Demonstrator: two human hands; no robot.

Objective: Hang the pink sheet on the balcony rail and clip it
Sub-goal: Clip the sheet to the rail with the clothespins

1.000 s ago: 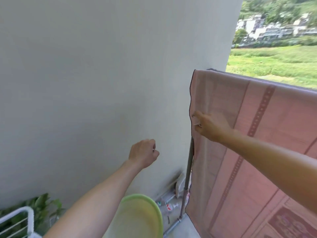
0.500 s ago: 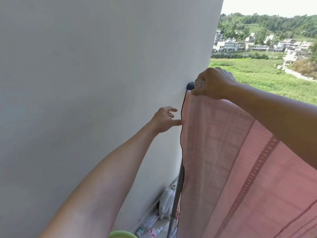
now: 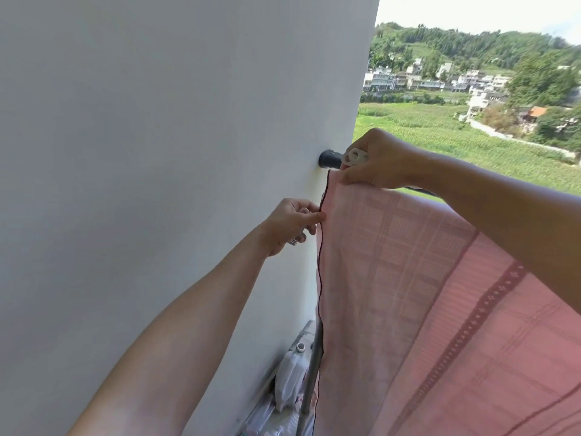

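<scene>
My right hand (image 3: 377, 162) grips clip (image 3: 355, 157) at rail (image 3: 330, 158) wall end; my left hand (image 3: 290, 223) pinches pink sheet (image 3: 408, 278) hem. Light, limp: hold edges.

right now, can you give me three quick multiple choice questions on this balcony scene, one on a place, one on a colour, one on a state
1. Where does the right hand hold its white clip?
A. down at the floor
B. atop the pink sheet, by the rail end
C. low at the sheet's hem
2. What colour is the rail end at the wall?
A. black
B. green
C. white
3. What is the left hand doing?
A. hanging open, away from the sheet
B. pressing flat on the wall
C. pinching the sheet's side edge
Answers: B, the clip shows in its grip up at the rail; A, a dark stub meets the wall; C, thumb and finger close on the dark-trimmed edge.
</scene>
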